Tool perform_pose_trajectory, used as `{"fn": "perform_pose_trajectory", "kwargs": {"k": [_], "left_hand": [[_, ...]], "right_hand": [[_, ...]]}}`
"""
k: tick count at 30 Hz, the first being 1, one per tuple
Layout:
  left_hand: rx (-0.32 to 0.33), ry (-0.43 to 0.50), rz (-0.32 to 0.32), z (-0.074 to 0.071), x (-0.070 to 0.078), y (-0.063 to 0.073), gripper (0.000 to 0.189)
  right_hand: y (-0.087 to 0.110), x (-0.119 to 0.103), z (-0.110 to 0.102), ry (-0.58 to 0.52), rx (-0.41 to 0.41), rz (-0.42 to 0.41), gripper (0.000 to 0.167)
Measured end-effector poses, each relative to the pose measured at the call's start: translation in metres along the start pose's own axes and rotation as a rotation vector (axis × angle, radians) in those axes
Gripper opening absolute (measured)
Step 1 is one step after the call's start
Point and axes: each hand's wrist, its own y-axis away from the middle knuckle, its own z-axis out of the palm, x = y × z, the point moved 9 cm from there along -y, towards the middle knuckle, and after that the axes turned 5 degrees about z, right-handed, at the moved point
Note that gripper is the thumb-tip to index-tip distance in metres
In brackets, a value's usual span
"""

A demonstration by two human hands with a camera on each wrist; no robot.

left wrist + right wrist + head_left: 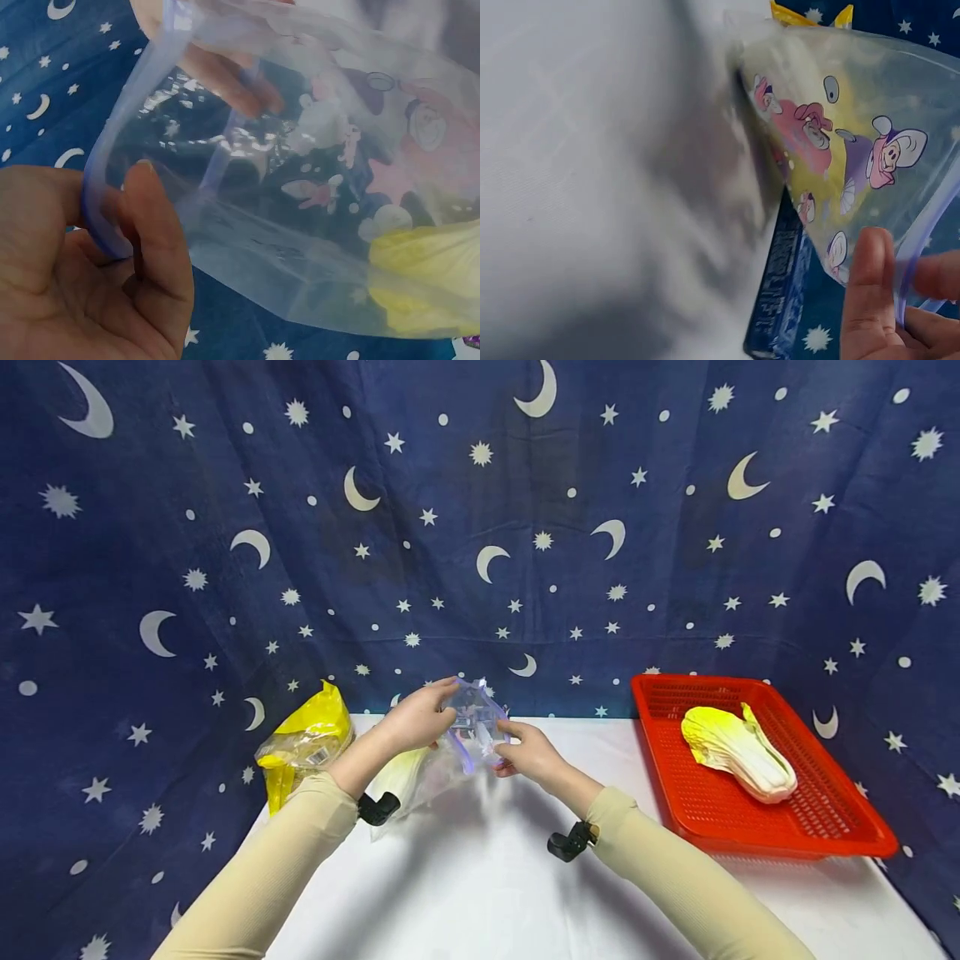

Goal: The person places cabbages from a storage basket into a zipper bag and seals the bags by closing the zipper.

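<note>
A clear zip bag (442, 774) with a purple zip edge and printed cartoon figures lies on its side above the white table, its mouth spread apart. Inside it is a yellow-and-white napa cabbage (431, 281). My left hand (422, 718) pinches the zip edge on one side, thumb and fingers on the purple strip in the left wrist view. On the opposite side of the mouth, my right hand (531, 749) pinches the edge between thumb and fingers. Through the film, fingers of the right hand show in the left wrist view.
At the right stands a red plastic basket (697, 814) holding another napa cabbage (738, 752). Yellow plastic packaging (311, 739) sits at the back left. A dark blue box (780, 296) shows behind the bag. A blue star-and-moon curtain (480, 527) hangs around the table (487, 893).
</note>
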Motion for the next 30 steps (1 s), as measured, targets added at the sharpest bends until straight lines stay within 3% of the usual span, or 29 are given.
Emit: {"fn": "perform_pose_trajectory", "kwargs": {"k": [5,11,15,21,26,30], "left_hand": [[-0.041,-0.027,0.049,0.015,0.002,-0.004,0.057],[-0.13,0.099,0.104,0.04,0.002,-0.007,0.059],[-0.164,0.23,0.099,0.056,-0.004,-0.008,0.061],[-0.153,0.452,0.035,0.078,-0.022,-0.009,0.063],[-0.118,0.495,0.043,0.088,-0.026,-0.011,0.065],[-0.096,0.515,0.043,0.091,-0.026,-0.012,0.067]], "right_hand": [[0.001,0.013,-0.009,-0.002,0.011,0.016,0.065],[0.003,0.031,-0.019,-0.003,0.014,0.059,0.065],[0.004,0.044,-0.026,-0.029,0.019,0.091,0.065],[0.005,0.062,-0.034,-0.026,0.047,0.132,0.063],[0.009,0.064,-0.036,-0.02,0.029,0.137,0.066],[0.018,0.052,-0.048,-0.01,-0.009,0.118,0.062]]}}
